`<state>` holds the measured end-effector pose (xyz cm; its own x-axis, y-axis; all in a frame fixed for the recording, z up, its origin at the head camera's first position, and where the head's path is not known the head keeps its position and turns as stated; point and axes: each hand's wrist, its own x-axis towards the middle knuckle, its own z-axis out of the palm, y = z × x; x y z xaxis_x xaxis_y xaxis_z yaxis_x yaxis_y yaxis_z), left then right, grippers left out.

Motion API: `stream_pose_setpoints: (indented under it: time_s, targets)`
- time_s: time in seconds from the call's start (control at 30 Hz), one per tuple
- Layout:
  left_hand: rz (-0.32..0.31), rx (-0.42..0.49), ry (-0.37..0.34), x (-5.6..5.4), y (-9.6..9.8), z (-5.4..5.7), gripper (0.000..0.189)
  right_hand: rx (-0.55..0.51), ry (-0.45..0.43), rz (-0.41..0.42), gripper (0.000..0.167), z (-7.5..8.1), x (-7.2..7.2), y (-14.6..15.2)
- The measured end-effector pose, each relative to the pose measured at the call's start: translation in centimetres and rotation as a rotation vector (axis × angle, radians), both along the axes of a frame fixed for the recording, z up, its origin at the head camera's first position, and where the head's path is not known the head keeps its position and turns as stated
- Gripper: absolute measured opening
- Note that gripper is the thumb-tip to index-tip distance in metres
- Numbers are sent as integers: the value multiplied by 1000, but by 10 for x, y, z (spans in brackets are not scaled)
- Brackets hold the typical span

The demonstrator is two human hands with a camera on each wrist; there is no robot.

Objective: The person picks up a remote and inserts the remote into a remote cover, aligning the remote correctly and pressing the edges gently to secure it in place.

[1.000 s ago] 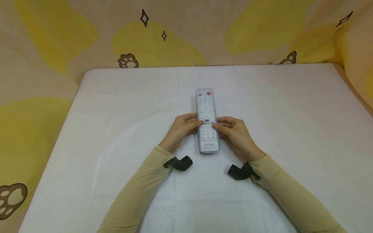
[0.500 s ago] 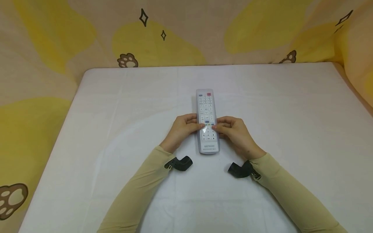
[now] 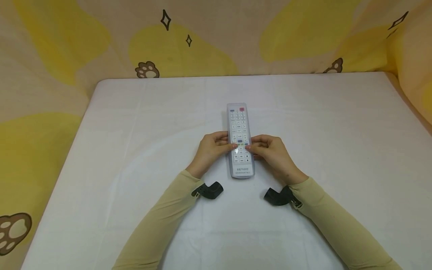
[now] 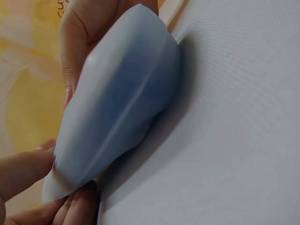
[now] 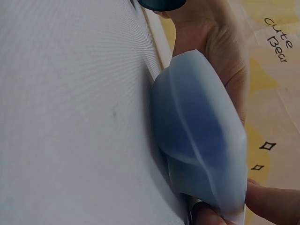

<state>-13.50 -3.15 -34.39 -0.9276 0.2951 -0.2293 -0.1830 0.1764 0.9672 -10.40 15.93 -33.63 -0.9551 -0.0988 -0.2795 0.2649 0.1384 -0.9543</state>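
A white remote control (image 3: 240, 165) in a clear sleeve lies lengthwise in the middle of the head view, its red button at the far end. My left hand (image 3: 210, 150) grips its left edge, thumb on the button face and fingers at the side and below. From the right, my right hand (image 3: 274, 154) pinches the opposite edge in the same way, the two thumb tips close together. Both wrist views show the near end of the remote control (image 4: 117, 93) large and blurred, just above the cloth. The fingertips under it are mostly hidden.
White cloth covers the table (image 3: 152, 112) around the remote. A yellow and beige patterned curtain (image 3: 216, 37) hangs behind the far edge and along the left side. Black wrist-camera mounts (image 3: 210, 190) sit at both sleeve cuffs.
Compared with one second ago, the remote tilts slightly differently and a bright glint shows on its sleeve. My left thumb has slid a little further right over the buttons.
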Motion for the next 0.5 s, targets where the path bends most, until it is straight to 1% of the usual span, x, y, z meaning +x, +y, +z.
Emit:
stream_pose_setpoints:
  time_s: [0.17,0.3,0.37,0.5]
  targets:
    - [31,31,-45,0,0,0,51,2,7,11,33,-1,0,1]
    - [28,38,-56,-1,-1,1,52,-9,9,3,35,-1,0,1]
    - [22,-8,-25,-1,-1,1,52,-16,9,-4,36,-1,0,1]
    - [6,-147,74,0,-2,3,51,-12,7,-13,36,-1,0,1]
